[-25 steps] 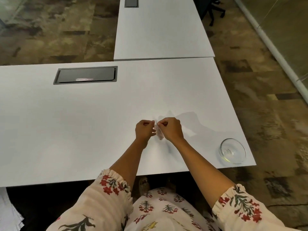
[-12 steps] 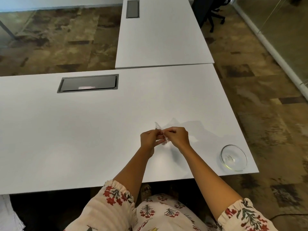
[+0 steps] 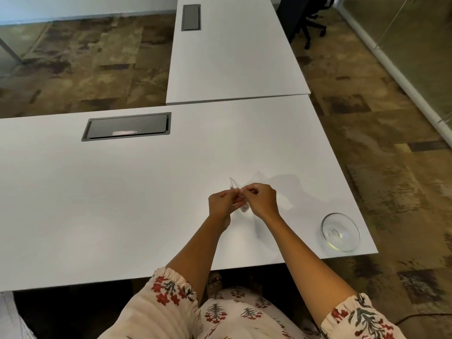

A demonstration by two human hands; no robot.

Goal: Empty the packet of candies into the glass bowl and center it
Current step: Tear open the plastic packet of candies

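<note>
A small clear candy packet [image 3: 235,189] is pinched between both hands, just above the white table [image 3: 122,204]. My left hand [image 3: 222,204] grips its left side and my right hand [image 3: 261,200] grips its right side, fingertips almost touching. Most of the packet is hidden by the fingers; its contents cannot be made out. The empty glass bowl [image 3: 340,232] stands at the table's near right corner, well right of both hands.
A dark cable hatch [image 3: 127,126] is set into the table at the far left. A second white table [image 3: 232,50] adjoins at the back. An office chair [image 3: 308,18] stands beyond it. Patterned carpet lies to the right of the table edge.
Both hands stay on the packet, now pinching closer together at its top edge. The camera has tilted up, so hands and bowl sit lower in view.
</note>
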